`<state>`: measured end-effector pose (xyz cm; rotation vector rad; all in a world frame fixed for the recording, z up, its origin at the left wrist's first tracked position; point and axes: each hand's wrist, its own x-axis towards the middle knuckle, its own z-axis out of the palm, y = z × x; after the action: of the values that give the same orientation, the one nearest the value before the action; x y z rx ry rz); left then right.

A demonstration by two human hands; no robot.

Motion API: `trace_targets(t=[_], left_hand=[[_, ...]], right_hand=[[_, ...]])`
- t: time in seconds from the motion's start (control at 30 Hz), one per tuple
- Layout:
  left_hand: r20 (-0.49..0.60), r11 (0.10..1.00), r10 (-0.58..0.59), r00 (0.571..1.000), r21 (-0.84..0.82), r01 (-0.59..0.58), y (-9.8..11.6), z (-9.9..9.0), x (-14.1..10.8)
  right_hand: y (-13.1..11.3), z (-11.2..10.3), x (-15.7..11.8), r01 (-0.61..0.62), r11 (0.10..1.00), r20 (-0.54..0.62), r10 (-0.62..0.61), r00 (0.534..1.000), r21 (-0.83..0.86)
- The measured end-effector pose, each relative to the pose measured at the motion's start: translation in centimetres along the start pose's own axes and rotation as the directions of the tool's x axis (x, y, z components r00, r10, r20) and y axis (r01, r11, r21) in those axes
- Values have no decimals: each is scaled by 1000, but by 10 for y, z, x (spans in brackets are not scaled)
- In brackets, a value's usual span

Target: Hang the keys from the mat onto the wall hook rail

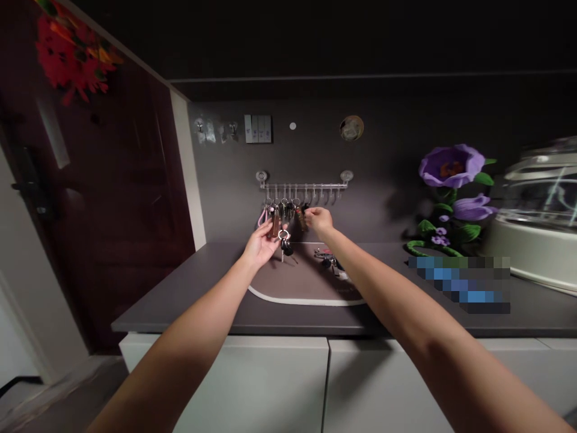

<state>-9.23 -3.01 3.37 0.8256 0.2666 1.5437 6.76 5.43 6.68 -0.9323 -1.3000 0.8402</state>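
The left hand (260,245) grips a brown fob (274,224) hanging from the rack (304,186), and the right hand (319,220) seems to pinch a dark key (303,210) beside it. (Another key bunch (327,258) lies on the mat (293,282).)

Fig. 1. Free room around the wall-mounted key rail (304,186).
Its right-hand hooks (327,195) hang bare; key bunches (283,210) crowd its left end, the left hand (260,246) and right hand (319,221) just below; a purple flower ornament (451,166) stands well right.
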Motion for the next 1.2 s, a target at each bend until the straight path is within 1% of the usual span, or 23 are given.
trace_targets(t=[0.1, 0.2, 0.3, 0.37, 0.43, 0.57, 0.7, 0.8, 0.9, 1.03, 1.2], left_hand=[[-1, 1000, 11, 1000, 0, -11, 1, -1, 1], [14, 1000, 17, 1000, 6, -17, 3, 0, 1], [27, 1000, 27, 999, 9, -27, 3, 0, 0], [34, 999, 29, 999, 13, -30, 2, 1, 0], [40, 999, 32, 999, 19, -33, 1, 0, 0], [41, 998, 37, 998, 44, -39, -1, 0, 0], [29, 996, 36, 999, 79, -38, -1, 2, -1], [33, 995, 19, 999, 94, -22, -1, 2, -2], [44, 996, 3, 999, 94, -7, -1, 1, -3], [70, 997, 4, 998, 75, -9, -1, 0, -3], [89, 995, -2, 996, 95, -6, -1, 1, -5]], right_hand=[[5, 1, -32, -106, 993, 157, 96, 983, 54], [9, 0, -59, -200, 975, 283, 165, 945, 97], [11, 1, -77, -273, 952, 355, 210, 911, 139], [10, 2, -84, -285, 945, 381, 207, 901, 160], [10, 4, -89, -249, 953, 383, 168, 908, 172], [10, 9, -94, -116, 983, 353, 58, 934, 145], [10, 13, -97, 22, 997, 351, -46, 935, 74], [11, 13, -98, 94, 995, 345, -99, 933, 31], [13, 13, -96, 113, 993, 338, -116, 934, 30], [16, 12, -93, 98, 995, 318, -100, 943, 22], [14, 11, -92, 99, 995, 315, -93, 944, -4]])
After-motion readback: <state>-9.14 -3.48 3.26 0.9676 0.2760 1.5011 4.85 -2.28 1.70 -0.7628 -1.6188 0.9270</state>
